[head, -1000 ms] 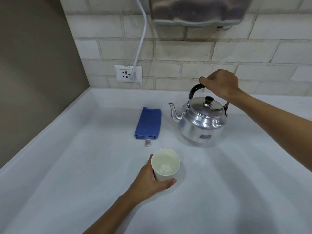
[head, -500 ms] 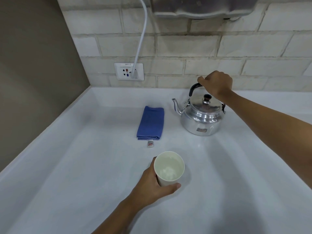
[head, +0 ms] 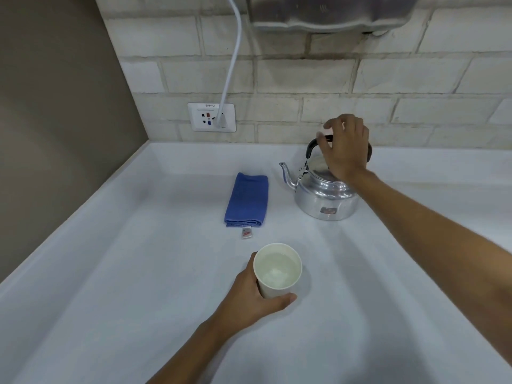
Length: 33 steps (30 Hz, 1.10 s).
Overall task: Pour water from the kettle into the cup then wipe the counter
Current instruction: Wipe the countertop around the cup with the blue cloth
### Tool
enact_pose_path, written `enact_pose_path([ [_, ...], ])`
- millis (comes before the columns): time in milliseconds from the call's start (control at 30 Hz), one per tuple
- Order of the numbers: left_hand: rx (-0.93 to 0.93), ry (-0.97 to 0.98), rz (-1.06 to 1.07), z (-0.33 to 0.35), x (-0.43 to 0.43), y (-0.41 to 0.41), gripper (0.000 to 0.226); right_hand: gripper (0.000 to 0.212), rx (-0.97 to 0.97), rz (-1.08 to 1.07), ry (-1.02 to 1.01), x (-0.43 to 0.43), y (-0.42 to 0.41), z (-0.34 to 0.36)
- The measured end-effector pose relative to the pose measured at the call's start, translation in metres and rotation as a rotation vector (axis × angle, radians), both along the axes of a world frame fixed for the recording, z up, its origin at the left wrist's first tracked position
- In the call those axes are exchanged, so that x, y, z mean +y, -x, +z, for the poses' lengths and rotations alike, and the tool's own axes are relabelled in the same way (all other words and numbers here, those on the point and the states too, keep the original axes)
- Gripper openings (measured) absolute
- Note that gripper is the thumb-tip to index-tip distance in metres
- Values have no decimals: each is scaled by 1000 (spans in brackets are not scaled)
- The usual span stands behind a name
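A shiny metal kettle [head: 322, 198] with a black handle stands upright on the white counter [head: 138, 286] near the back wall, spout pointing left. My right hand [head: 345, 149] hovers over the handle with fingers spread, no longer gripping it, and hides the lid. A white cup [head: 278, 270] holding water stands nearer to me, with my left hand [head: 249, 295] wrapped around its left side. A folded blue cloth [head: 247, 200] lies flat to the left of the kettle, a small tag at its near end.
A wall socket [head: 212, 117] with a white cable plugged in sits on the brick wall behind the cloth. A metal appliance [head: 329, 9] hangs above the kettle. A grey side wall [head: 55, 106] bounds the counter on the left.
The kettle has been set down near the back wall, and my right hand has opened off its handle. My left hand still holds the cup in place.
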State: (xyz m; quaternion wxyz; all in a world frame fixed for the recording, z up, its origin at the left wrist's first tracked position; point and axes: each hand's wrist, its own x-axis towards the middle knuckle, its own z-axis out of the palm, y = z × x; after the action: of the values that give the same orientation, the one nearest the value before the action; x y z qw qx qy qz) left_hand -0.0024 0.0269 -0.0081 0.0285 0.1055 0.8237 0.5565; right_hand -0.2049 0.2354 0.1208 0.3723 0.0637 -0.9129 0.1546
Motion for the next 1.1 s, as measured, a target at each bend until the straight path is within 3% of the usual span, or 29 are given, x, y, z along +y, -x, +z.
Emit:
enact_pose_path([
  [100, -11, -8, -7, 3, -1, -1, 70, 29, 52, 134, 113, -16, -44, -21],
  [167, -28, -12, -25, 5, -3, -3, 77, 29, -14, 193, 128, -18, -79, -44],
  [333, -58, 51, -152, 2, -28, -18, 105, 39, -462, 228, 43, 0, -150, -108],
  [467, 34, 266, -146, 1, -80, -23, 90, 56, -674, 147, -66, 4, -173, -143],
  [600, 137, 366, -27, 19, -100, 17, 76, 60, -642, 82, -142, -2, -176, -150],
  [800, 247, 512, 131, 26, -57, 134, 53, 61, -633, 72, -130, -2, -177, -151],
  [933, 179, 770, 191, 13, -24, 198, 54, 71, -641, 66, -118, -3, -178, -149],
  [1100, 52, 966, 170, -11, 8, 221, 57, 76, -648, 45, -132, -5, -178, -148],
])
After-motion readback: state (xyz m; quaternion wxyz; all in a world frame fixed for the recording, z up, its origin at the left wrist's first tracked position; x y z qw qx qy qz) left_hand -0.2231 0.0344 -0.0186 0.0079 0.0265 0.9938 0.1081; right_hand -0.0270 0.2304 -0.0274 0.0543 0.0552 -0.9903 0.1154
